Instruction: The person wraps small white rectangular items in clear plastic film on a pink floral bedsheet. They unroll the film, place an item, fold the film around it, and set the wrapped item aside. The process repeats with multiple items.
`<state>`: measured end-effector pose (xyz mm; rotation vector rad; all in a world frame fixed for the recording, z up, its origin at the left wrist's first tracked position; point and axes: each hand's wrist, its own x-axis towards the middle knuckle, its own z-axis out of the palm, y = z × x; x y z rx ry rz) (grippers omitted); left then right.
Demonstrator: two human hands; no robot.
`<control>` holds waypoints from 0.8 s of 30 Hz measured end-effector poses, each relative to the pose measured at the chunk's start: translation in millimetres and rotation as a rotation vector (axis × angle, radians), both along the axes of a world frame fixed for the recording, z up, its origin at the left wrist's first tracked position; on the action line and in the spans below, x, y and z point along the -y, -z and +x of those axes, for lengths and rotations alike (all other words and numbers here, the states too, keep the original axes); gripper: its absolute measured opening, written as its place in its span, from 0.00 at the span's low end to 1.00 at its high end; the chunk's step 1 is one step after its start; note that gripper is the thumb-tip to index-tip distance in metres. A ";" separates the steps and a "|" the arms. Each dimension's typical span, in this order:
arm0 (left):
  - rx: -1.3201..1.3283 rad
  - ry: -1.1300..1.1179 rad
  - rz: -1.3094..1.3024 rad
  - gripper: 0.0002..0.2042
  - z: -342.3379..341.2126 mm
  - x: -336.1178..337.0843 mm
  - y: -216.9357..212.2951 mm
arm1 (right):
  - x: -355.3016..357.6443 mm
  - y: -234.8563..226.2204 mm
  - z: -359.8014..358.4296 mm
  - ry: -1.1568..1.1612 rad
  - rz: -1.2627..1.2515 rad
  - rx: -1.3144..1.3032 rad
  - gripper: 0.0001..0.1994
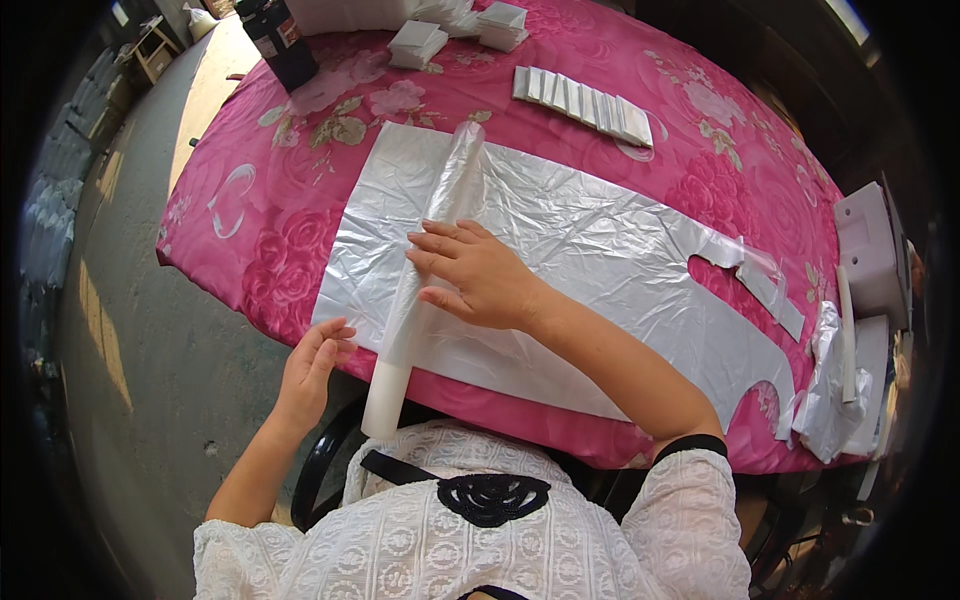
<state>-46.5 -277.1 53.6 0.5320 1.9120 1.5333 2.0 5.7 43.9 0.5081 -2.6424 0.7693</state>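
Observation:
A large translucent whitish plastic bag (560, 290) lies spread and creased on the table, with curved cut-outs at its right end. Across its left part runs a white tube (385, 400), with film around its upper length; the bare lower end juts past the table's near edge. My right hand (480, 275) rests palm down on the tube, fingers stretched out and slightly apart. Beside the bag's near left corner is my left hand (313, 372), its fingers loosely bent and holding nothing. Whether its fingertips touch the film, I cannot tell.
A pink flowered cloth (290, 240) covers the table. At the far side are a row of folded plastic packets (583, 105), several small stacks (417, 44) and a dark bottle (277, 45). Crumpled film (830, 400) and white boxes (872, 245) are at the right edge.

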 end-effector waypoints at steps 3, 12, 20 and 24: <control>-0.280 0.001 -0.243 0.24 16.2 0.7 -2.0 | 31.8 16.3 -32.6 0.009 0.082 -0.004 0.23; -0.348 0.044 -0.298 0.37 19.5 -0.6 1.4 | 103.0 30.0 -74.9 0.521 -0.605 -0.123 0.44; 0.957 0.357 0.578 0.47 35.7 -47.0 -34.1 | 53.8 -31.1 -35.3 -0.507 -1.816 0.417 0.48; 0.795 0.287 0.300 0.35 34.3 -71.3 -42.3 | 23.4 -58.0 -8.1 0.062 -1.582 0.452 0.40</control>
